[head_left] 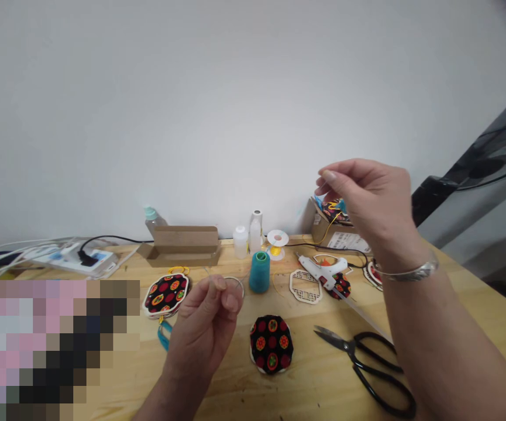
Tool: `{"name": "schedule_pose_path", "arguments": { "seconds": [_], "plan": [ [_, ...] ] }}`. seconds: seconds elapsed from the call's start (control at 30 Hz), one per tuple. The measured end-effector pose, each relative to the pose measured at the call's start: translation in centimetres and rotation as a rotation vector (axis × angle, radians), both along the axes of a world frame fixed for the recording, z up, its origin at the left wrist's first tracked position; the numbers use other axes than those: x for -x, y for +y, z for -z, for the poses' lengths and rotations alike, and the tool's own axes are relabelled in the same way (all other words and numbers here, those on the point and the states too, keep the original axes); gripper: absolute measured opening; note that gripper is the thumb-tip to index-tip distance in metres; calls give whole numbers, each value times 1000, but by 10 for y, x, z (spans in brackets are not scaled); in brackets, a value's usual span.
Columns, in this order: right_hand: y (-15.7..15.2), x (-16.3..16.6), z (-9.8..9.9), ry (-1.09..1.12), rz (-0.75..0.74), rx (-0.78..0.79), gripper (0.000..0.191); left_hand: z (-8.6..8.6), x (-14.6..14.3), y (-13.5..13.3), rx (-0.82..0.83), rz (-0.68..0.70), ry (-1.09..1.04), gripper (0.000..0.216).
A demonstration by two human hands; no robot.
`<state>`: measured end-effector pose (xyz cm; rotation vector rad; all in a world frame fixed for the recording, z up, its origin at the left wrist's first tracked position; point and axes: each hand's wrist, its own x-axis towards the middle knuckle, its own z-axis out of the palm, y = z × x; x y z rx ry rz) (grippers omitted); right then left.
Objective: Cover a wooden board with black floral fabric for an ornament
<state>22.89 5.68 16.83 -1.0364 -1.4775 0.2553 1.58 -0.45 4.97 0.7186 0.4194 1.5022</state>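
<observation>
My left hand [209, 324] is raised over the wooden table [318, 380], its thumb and fingers pinched together on something too thin to make out. A thin metal ring [235, 283] lies just behind its fingertips. My right hand [367, 202] is lifted higher at the right, fingers pinched on a yellow thread [332, 220] that hangs below them. A silver bangle [406, 272] is on that wrist. Between the hands stands a teal thread cone [259, 272]. A round black floral fabric piece [271, 344] lies in front of it.
Black scissors [367, 362] lie at the right front, a white glue gun [323, 270] and a wooden lattice cutout [305, 285] behind them. A second floral piece [166, 294], cardboard boxes [182, 244], small white bottles [240, 241], a yellow thread spool [277, 242] and a power strip [83, 260] line the back.
</observation>
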Motion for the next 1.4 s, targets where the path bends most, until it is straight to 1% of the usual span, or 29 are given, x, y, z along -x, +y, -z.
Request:
{"name": "schedule_pose_path", "arguments": {
  "seconds": [0.1,0.2,0.33,0.43,0.5,0.53,0.57,0.63,0.67,0.77,0.8,0.83,0.87,0.9,1.0,1.07,1.2,1.27,1.33,1.4],
  "plan": [
    [-8,-7,-6,13,40,-45,9,1,-1,-1,14,-6,-1,8],
    [-11,-6,-11,76,13,-22,8,2,-1,-1,10,5,1,8],
    [-18,4,-16,170,-117,74,8,3,-1,0,-7,19,-2,7],
    [-34,8,-18,132,-228,120,9,2,0,0,-15,19,-6,8],
    [-46,5,-14,-11,-304,186,10,0,0,0,-10,11,0,10],
    [-51,2,-10,-135,-369,231,10,0,0,1,-7,3,3,10],
    [-55,-1,-3,-298,-462,295,12,0,0,1,-2,-4,7,9],
    [-59,-9,14,-644,-626,418,21,-1,0,1,13,-18,20,10],
    [-59,-12,23,-757,-626,462,26,0,0,1,23,-25,32,10],
    [-55,-10,47,-827,-260,407,18,2,-2,0,56,-59,92,9],
    [-53,-6,53,-793,-181,383,16,3,-3,-1,66,-68,123,8],
    [-52,1,57,-735,-156,371,16,4,-4,-1,74,-73,158,8],
    [-51,9,60,-645,-177,365,17,5,-6,-3,78,-73,198,10],
    [-50,17,63,-531,-229,369,18,6,-7,-4,77,-68,238,13],
    [-49,41,73,-206,-352,457,13,7,-11,-7,66,-33,336,20],
    [-49,51,79,-68,-395,536,13,9,-13,-9,60,-5,386,21],
    [-49,57,88,55,-468,656,16,16,-14,-10,13,12,546,18],
    [-50,57,88,105,-518,688,11,18,-15,-10,-17,5,620,17],
    [-51,57,86,125,-570,682,7,19,-15,-10,-38,-13,672,16],
    [-52,56,84,109,-599,645,11,17,-16,-11,-43,-43,716,14]
  ]
}}
